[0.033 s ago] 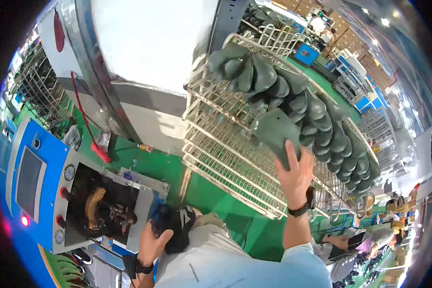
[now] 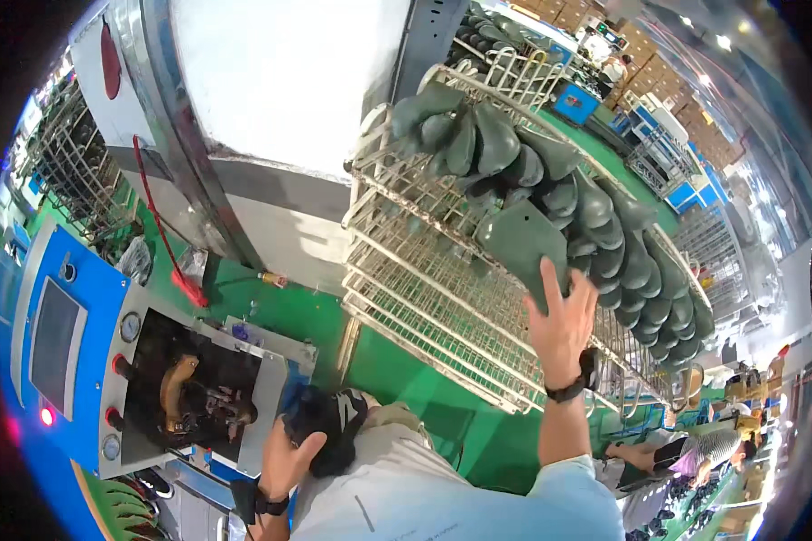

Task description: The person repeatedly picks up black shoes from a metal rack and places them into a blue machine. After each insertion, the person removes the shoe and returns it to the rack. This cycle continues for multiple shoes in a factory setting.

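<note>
My right hand (image 2: pixel 564 329) is stretched out over the wire rack, closed with thumb and fingers on the narrow end of a dark green moulded piece (image 2: pixel 520 242). That piece is broad at its far end and has a small hole there. Similar dark green shoe-shaped pieces (image 2: pixel 595 203) lie overlapping in rows along the rack's top. Low on the left, close to my body, my left hand (image 2: pixel 284 462) is wrapped around a black soft item (image 2: pixel 336 433) with pale markings, perhaps a shoe upper; some of its fingers are hidden.
The white wire rack (image 2: pixel 424 302) stands ahead on a green floor (image 2: pixel 379 361). At the left is a blue machine (image 2: pixel 50 270) with a screen, gauges and an open working bay. A white panel (image 2: pixel 289 72) rises behind. Another person (image 2: pixel 695 451) is at the far right.
My right hand has shifted slightly to the right, and the green piece has moved a little with it. My left hand looks the same.
</note>
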`<state>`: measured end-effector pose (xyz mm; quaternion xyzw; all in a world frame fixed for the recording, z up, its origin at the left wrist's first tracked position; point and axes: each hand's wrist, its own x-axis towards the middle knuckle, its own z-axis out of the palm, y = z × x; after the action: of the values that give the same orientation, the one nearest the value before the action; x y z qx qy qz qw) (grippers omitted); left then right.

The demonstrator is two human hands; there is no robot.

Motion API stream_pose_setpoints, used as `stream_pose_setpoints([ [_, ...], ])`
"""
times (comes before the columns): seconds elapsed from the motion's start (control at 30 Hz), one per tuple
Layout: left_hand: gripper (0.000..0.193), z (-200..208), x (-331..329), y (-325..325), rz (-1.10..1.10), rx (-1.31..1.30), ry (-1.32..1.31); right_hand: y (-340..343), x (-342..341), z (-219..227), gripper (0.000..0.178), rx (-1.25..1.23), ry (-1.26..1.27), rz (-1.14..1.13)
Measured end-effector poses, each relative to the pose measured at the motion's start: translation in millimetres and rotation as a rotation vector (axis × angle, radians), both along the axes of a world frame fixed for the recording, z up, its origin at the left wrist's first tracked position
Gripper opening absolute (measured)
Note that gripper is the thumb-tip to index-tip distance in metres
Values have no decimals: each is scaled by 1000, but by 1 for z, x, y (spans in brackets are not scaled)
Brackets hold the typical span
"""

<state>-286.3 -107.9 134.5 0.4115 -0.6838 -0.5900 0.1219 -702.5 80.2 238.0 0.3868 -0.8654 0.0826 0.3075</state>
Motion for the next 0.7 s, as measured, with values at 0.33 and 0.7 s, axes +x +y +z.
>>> stream_pose_setpoints([
  [0.33, 41, 6, 139, 9, 275, 347, 159, -64, -16, -54, 46, 69, 587, -5],
  [0.7, 33, -147, 448, 228, 1534, -342, -467, -279, 331, -70, 35, -37, -459, 1446],
])
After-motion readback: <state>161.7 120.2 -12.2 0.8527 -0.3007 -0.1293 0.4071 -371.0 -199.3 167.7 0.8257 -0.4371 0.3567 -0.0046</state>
